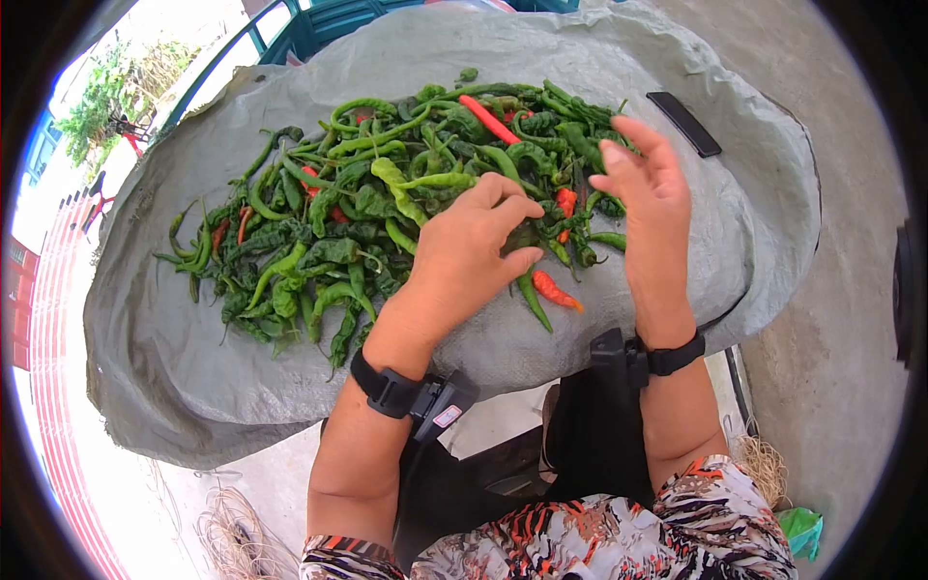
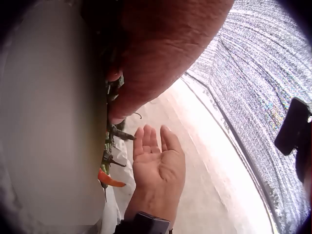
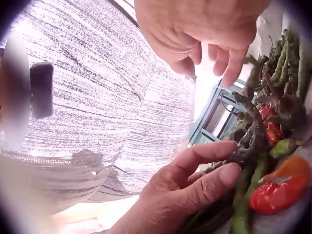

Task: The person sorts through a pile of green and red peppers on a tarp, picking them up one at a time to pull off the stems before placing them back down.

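A broad heap of green chili peppers (image 1: 329, 203) lies on a grey sheet, with a few red ones among them. Over the heap's near right part, my left hand (image 1: 474, 232) reaches down with bent fingers. Its thumb and index finger stand apart, tips right at dark green peppers (image 3: 251, 139) in the right wrist view. My right hand (image 1: 650, 188) is raised at the heap's right edge, fingers loosely bent; its palm shows bare in the left wrist view. A wrinkled orange-red pepper (image 1: 557, 290) and a slim green pepper (image 1: 533, 302) lie just below the left hand.
The grey sheet (image 1: 715, 242) spreads over a raised surface with a drooping rim. A black phone (image 1: 684, 124) lies on it at the upper right. Behind stands a teal metal frame (image 1: 333, 17). Tangled twine (image 1: 242, 541) and a green bag (image 1: 800, 532) are on the ground.
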`<state>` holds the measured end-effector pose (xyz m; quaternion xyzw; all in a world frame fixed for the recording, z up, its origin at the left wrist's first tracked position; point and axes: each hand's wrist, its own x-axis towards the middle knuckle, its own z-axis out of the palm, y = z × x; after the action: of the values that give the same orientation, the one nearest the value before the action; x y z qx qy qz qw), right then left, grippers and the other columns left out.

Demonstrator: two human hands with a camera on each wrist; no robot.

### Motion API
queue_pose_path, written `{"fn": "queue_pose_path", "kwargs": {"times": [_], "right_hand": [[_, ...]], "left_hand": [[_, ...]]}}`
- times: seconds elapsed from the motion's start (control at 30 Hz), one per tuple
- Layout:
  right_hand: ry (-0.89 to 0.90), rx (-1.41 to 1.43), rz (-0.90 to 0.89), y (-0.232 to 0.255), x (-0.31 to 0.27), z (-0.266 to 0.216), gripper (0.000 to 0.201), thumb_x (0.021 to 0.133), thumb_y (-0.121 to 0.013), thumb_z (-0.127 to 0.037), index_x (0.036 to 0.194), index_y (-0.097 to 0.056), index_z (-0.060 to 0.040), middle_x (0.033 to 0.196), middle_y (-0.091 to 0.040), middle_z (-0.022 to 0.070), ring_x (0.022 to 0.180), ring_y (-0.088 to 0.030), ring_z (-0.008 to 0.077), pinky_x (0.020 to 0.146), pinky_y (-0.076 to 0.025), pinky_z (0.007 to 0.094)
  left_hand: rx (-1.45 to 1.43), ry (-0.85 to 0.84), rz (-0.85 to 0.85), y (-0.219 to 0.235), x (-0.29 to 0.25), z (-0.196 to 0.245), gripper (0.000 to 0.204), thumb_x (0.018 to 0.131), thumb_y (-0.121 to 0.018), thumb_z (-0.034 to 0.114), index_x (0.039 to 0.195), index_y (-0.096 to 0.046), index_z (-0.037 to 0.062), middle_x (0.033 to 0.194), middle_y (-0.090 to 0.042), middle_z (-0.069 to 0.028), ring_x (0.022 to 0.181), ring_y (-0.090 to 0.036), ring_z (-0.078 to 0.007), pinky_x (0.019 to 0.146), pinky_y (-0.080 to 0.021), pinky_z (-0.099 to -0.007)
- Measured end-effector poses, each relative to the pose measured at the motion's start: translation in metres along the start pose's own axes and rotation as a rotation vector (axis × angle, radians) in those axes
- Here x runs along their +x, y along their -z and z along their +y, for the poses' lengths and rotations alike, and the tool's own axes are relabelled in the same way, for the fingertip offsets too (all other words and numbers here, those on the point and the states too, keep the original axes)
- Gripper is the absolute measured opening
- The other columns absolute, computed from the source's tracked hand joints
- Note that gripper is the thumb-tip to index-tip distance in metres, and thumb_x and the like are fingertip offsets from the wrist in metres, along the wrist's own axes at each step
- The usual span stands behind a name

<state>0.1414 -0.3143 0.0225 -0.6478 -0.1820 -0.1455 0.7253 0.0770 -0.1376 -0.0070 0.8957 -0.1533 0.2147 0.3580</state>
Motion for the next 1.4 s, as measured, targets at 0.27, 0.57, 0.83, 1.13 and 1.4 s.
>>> {"fn": "queue_pose_path", "kwargs": {"times": [0.27,0.57,0.83,1.13,1.4], "right_hand": [[0.007,-0.193,-0.319,-0.013,-0.016,-0.007,0.014,0.095,-0.061,-0.007,0.108,-0.068,-0.0029,0.093,-0.068,-0.0008,0.081,-0.060,0.0049,0.071,-0.048,0.0212],[-0.019,-0.177,-0.345,-0.013,-0.016,-0.005,0.013,0.095,-0.062,-0.006,0.106,-0.068,-0.0019,0.094,-0.068,0.0011,0.080,-0.061,0.0064,0.071,-0.050,0.0246],[0.003,-0.315,-0.480,-0.014,-0.019,-0.001,0.015,0.092,-0.060,-0.005,0.103,-0.068,-0.0018,0.098,-0.066,0.0096,0.080,-0.065,0.0158,0.071,-0.053,0.0286],[0.008,-0.252,-0.427,-0.015,-0.018,-0.001,0.014,0.092,-0.061,-0.005,0.104,-0.068,-0.0020,0.100,-0.067,0.0078,0.084,-0.065,0.0149,0.073,-0.052,0.0286],[-0.012,-0.274,-0.394,-0.012,-0.018,-0.003,0.014,0.093,-0.062,-0.005,0.105,-0.069,-0.0024,0.099,-0.067,0.0055,0.083,-0.065,0.0116,0.072,-0.051,0.0258]], "left_hand": [[0.170,0.018,0.004,-0.002,-0.002,0.002,0.035,0.077,-0.075,0.008,0.111,-0.066,0.0132,0.107,-0.055,-0.0081,0.086,-0.064,-0.0281,0.073,-0.053,-0.0407],[0.212,-0.058,-0.008,-0.002,-0.002,0.002,0.030,0.077,-0.076,0.016,0.104,-0.063,0.0107,0.098,-0.056,-0.0096,0.093,-0.061,-0.0312,0.076,-0.050,-0.0433],[0.233,-0.138,0.026,-0.010,-0.004,-0.010,0.030,0.071,-0.075,0.009,0.098,-0.062,0.0088,0.091,-0.056,-0.0094,0.090,-0.059,-0.0309,0.072,-0.051,-0.0436],[0.151,-0.017,0.043,-0.005,-0.002,-0.001,0.038,0.070,-0.069,0.008,0.106,-0.057,0.0067,0.094,-0.061,-0.0105,0.088,-0.062,-0.0326,0.072,-0.052,-0.0434],[0.070,0.129,0.045,-0.002,0.001,0.006,0.037,0.072,-0.069,0.009,0.107,-0.058,0.0079,0.092,-0.060,-0.0092,0.084,-0.064,-0.0310,0.072,-0.052,-0.0413]]}}
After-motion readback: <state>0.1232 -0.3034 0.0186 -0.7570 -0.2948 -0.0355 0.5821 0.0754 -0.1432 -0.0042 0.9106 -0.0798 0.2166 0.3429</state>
